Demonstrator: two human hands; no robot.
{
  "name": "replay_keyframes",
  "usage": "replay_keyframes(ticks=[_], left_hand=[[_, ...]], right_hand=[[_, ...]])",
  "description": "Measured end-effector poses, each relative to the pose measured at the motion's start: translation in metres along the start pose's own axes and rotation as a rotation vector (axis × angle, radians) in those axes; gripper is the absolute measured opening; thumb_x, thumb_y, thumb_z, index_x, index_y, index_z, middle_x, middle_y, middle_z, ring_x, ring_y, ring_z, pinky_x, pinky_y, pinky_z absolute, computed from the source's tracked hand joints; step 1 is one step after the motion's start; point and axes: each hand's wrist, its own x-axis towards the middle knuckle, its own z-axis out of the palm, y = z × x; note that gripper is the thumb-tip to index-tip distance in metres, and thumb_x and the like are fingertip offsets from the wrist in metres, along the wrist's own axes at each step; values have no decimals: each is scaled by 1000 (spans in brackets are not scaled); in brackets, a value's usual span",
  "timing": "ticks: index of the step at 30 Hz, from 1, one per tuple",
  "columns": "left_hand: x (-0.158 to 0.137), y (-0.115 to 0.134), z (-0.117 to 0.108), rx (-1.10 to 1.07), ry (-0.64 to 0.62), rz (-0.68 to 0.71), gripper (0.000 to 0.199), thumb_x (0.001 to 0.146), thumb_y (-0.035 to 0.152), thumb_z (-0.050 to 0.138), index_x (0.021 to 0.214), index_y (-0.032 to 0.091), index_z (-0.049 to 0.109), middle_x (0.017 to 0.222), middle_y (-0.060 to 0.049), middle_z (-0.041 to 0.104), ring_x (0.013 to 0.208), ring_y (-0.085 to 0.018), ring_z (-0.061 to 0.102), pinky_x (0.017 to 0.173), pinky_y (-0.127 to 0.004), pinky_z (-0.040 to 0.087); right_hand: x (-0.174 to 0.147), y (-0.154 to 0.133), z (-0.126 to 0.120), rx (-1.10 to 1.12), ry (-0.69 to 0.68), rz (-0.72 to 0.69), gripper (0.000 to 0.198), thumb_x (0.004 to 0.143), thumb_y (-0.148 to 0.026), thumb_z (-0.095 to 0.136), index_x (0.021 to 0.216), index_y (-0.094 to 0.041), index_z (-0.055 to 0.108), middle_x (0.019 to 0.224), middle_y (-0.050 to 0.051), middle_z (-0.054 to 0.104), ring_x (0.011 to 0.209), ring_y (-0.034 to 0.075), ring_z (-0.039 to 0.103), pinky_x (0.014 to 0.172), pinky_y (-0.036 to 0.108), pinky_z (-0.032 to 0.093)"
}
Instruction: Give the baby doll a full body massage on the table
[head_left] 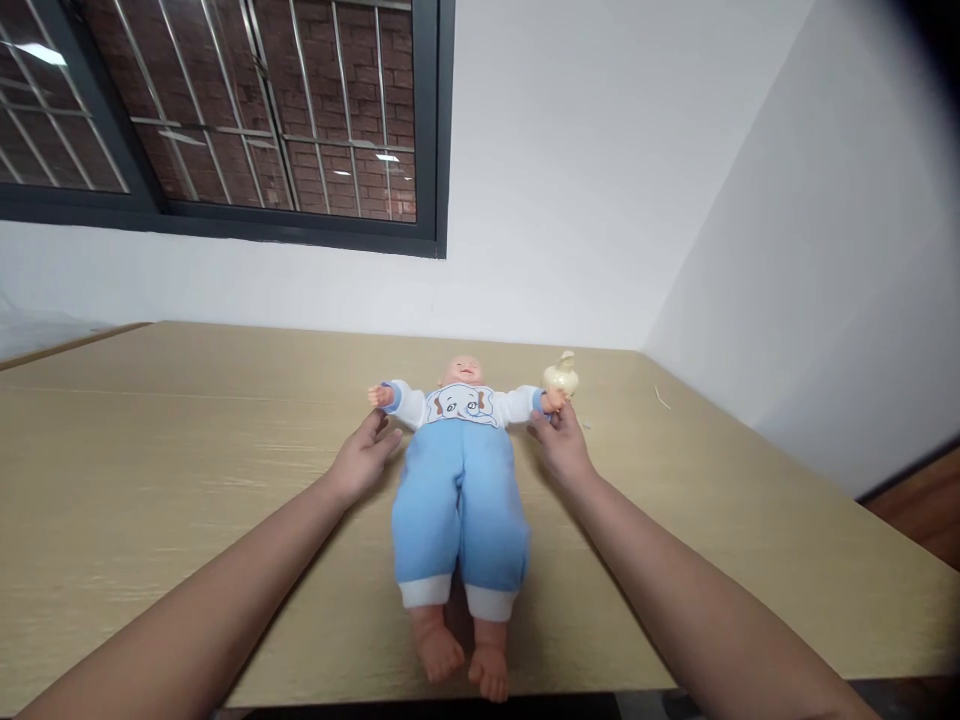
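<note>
A baby doll [463,465] lies on its back on the wooden table [187,480], feet towards me and arms spread. It wears light blue trousers and a white top with an elephant face on it. Beside the doll's arm on the left is my left hand [365,452], thumb apart from the fingers, fingertips at the doll's hand and partly hidden by it. My right hand [564,445] is at the doll's other hand, its fingertips touching or just under it; the thumb stands apart. Neither hand shows a closed grip.
A cream, glossy, rounded object with a narrow neck [562,375] stands behind the doll's hand on the right. A thin pale strip [662,398] lies farther right. White walls [570,200] and a barred window [300,110] rise behind the table.
</note>
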Motion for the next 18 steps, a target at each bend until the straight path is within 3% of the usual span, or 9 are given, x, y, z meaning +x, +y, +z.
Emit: replay_keyframes(ticks=[4, 8, 11, 14, 18], left_hand=[[-4, 4, 6, 44, -49, 15, 73, 80, 47, 65, 145, 19, 47, 120, -11, 69, 113, -33, 63, 100, -49, 46], [-5, 8, 7, 285, -95, 123, 74, 83, 51, 63, 148, 21, 44, 142, -11, 56, 132, -35, 50, 112, -48, 36], [-5, 12, 8, 428, -160, 209, 71, 88, 51, 57, 150, 19, 41, 154, -11, 43, 141, -33, 40, 118, -46, 28], [-6, 15, 9, 469, -178, 205, 69, 90, 51, 53, 150, 19, 40, 155, -11, 41, 143, -31, 38, 117, -44, 30], [-9, 14, 8, 426, -128, 113, 74, 88, 53, 57, 151, 20, 36, 155, -13, 41, 141, -33, 41, 112, -45, 38]], right_hand=[[-15, -10, 9, -129, -212, -51, 65, 80, -35, 70, 140, -30, 46, 149, 5, 49, 133, 25, 51, 106, 42, 48], [-26, -14, 17, -208, -340, -57, 75, 80, -32, 70, 148, -33, 40, 154, 3, 42, 133, 28, 51, 109, 47, 45], [-29, -15, 20, -290, -375, -102, 74, 80, -29, 69, 148, -34, 40, 158, 2, 36, 141, 28, 41, 114, 50, 38], [-32, -20, 23, -290, -370, -99, 70, 80, -26, 68, 145, -34, 44, 158, 2, 36, 143, 26, 38, 115, 48, 37], [-31, -22, 23, -194, -254, -26, 69, 77, -27, 71, 141, -32, 48, 148, 3, 49, 128, 24, 54, 109, 44, 45]])
